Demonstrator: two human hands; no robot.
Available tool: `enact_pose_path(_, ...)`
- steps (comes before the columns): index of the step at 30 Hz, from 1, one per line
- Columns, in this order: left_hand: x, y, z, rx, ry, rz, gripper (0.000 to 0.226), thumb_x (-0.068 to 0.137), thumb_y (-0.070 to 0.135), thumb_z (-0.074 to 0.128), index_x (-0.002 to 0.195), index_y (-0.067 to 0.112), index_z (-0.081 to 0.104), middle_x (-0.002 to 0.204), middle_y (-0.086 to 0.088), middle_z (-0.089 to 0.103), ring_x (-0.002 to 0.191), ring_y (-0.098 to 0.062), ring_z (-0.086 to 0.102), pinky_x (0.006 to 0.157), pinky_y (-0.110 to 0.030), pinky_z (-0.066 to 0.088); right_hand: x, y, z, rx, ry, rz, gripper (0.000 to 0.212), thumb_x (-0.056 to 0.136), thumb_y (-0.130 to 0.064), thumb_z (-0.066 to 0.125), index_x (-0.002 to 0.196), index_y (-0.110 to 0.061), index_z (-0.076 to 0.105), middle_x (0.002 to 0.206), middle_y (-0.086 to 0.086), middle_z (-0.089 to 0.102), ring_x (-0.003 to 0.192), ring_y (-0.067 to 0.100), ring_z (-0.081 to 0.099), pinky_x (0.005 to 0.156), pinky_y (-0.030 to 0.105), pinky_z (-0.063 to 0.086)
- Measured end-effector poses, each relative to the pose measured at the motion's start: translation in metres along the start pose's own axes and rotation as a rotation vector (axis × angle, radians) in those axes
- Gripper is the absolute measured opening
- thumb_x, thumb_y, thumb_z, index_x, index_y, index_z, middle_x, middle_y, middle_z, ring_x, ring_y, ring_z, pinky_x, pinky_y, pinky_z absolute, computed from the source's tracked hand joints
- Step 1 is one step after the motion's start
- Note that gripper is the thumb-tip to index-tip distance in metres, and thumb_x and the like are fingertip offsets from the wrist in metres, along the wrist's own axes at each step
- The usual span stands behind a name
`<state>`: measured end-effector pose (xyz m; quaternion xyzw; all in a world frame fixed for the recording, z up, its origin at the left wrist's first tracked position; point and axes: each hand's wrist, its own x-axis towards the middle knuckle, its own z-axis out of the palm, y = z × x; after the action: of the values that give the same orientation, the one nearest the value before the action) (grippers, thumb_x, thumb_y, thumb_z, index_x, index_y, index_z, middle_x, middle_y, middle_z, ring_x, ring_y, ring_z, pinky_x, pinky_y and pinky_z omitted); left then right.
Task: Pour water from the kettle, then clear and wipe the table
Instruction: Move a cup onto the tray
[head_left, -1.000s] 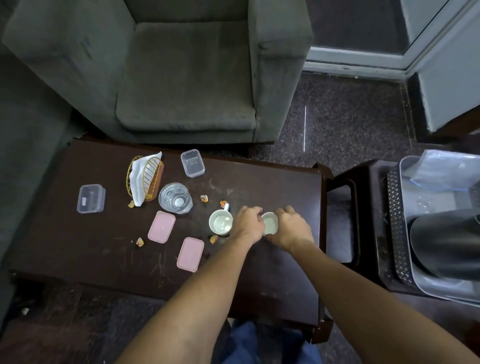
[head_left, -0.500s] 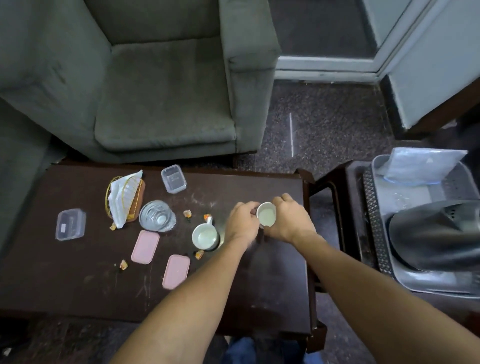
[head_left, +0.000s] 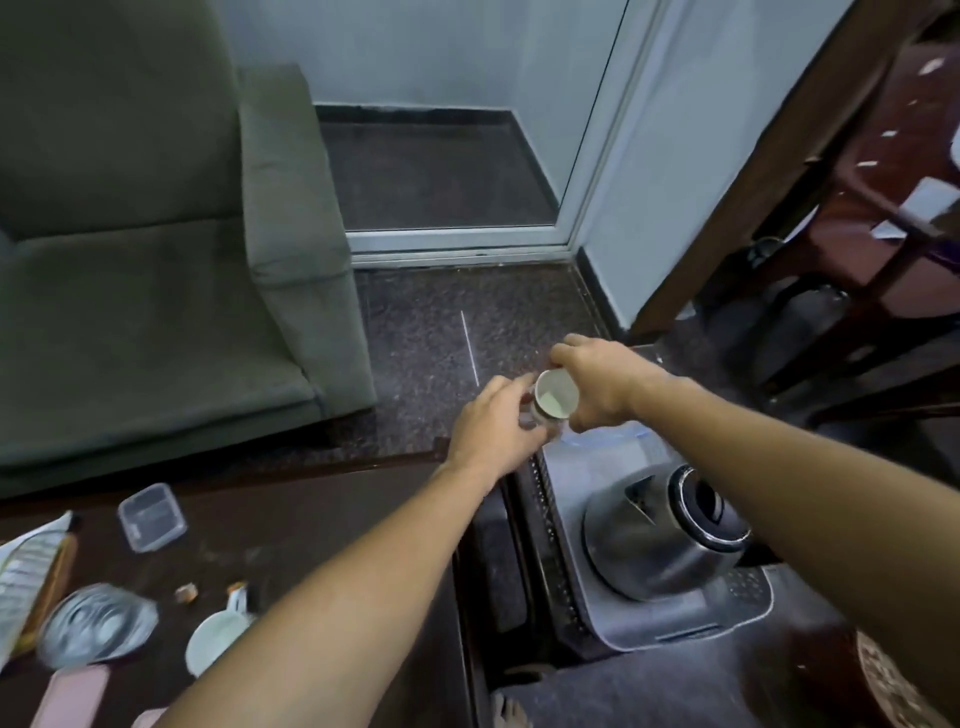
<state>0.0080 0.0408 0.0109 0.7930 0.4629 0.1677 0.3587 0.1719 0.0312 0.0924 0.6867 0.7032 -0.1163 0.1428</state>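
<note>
A small white cup (head_left: 555, 401) with a little liquid in it hangs in the air, tilted toward me, beyond the table's far right corner. My right hand (head_left: 597, 382) grips its right side and my left hand (head_left: 493, 428) holds its left side. Below and to the right, a steel kettle (head_left: 654, 535) with an open black-rimmed mouth stands in a grey tray (head_left: 675, 623) on a low side stand. The dark wooden table (head_left: 311, 519) fills the lower left; a second white cup (head_left: 213, 644) stands on it.
On the table lie a clear plastic box (head_left: 151, 515), a glass bowl (head_left: 96, 631), pink lids (head_left: 70, 696), small scraps (head_left: 186, 592) and a wire basket with paper (head_left: 31, 582). A green armchair (head_left: 156, 260) stands behind the table. A dark wooden desk (head_left: 883, 182) is at the right.
Both hands lifted the small white cup off the table and carried it right and away, over the far end of the tray. My view swung right, bringing the kettle close.
</note>
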Motion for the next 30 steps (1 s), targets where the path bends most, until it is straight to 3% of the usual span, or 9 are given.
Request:
enact_pose_path(4, 0.025, 0.029, 0.041, -0.03, -0.068, 0.038, 0.065, 0.083, 0.049, 0.077, 0.142, 0.036, 0.055, 0.122, 0.004, 0.064, 0.112, -0.024, 0.066, 0.095, -0.043, 0.053, -0.01, 0.063, 0.002, -0.077, -0.096, -0.015, 0.077, 0.063, -0.033, 0.088, 0.131, -0.017, 0.054, 0.119, 0.003, 0.053, 0.108, 0.027, 0.062, 0.082, 0.032, 0.047)
enact_pose_path(8, 0.041, 0.041, 0.092, -0.091, -0.177, 0.016, 0.061, 0.089, 0.042, 0.076, 0.145, 0.03, 0.055, 0.132, 0.006, 0.067, 0.112, -0.024, 0.066, 0.099, -0.041, 0.052, -0.016, 0.108, 0.03, -0.074, -0.176, -0.024, 0.079, 0.064, -0.032, 0.087, 0.135, -0.021, 0.054, 0.125, 0.002, 0.055, 0.113, 0.027, 0.062, 0.091, 0.034, 0.05)
enact_pose_path(11, 0.052, 0.042, 0.119, -0.151, -0.215, -0.023, 0.047, 0.092, 0.036, 0.074, 0.138, 0.03, 0.063, 0.127, 0.008, 0.072, 0.115, -0.018, 0.066, 0.098, -0.036, 0.053, -0.014, 0.131, 0.056, -0.066, -0.215, -0.054, 0.08, 0.065, -0.03, 0.087, 0.137, -0.025, 0.053, 0.129, 0.0, 0.054, 0.113, 0.027, 0.062, 0.093, 0.036, 0.052)
enact_pose_path(18, 0.071, 0.036, 0.164, -0.254, -0.331, -0.132, 0.037, 0.098, 0.026, 0.068, 0.134, 0.033, 0.067, 0.117, 0.011, 0.075, 0.113, -0.012, 0.067, 0.101, -0.035, 0.053, -0.009, 0.169, 0.108, 0.004, -0.209, -0.109, 0.072, 0.069, -0.024, 0.081, 0.136, -0.021, 0.054, 0.129, 0.002, 0.055, 0.112, 0.027, 0.063, 0.094, 0.039, 0.053)
enact_pose_path(23, 0.08, 0.031, 0.186, -0.334, -0.319, -0.19, 0.043, 0.1, 0.017, 0.06, 0.14, 0.033, 0.061, 0.114, 0.007, 0.073, 0.089, -0.017, 0.067, 0.09, -0.042, 0.058, -0.003, 0.186, 0.127, 0.108, -0.148, -0.104, 0.066, 0.078, -0.027, 0.075, 0.139, -0.018, 0.054, 0.135, 0.005, 0.055, 0.118, 0.03, 0.061, 0.097, 0.04, 0.051)
enact_pose_path(30, 0.086, 0.029, 0.201, -0.379, -0.301, -0.254, 0.038, 0.102, 0.024, 0.056, 0.136, 0.039, 0.061, 0.115, 0.008, 0.075, 0.103, -0.022, 0.073, 0.091, -0.046, 0.059, 0.0, 0.196, 0.14, 0.124, -0.125, -0.109, 0.069, 0.082, -0.03, 0.072, 0.147, -0.018, 0.05, 0.145, 0.004, 0.053, 0.122, 0.03, 0.061, 0.1, 0.042, 0.051)
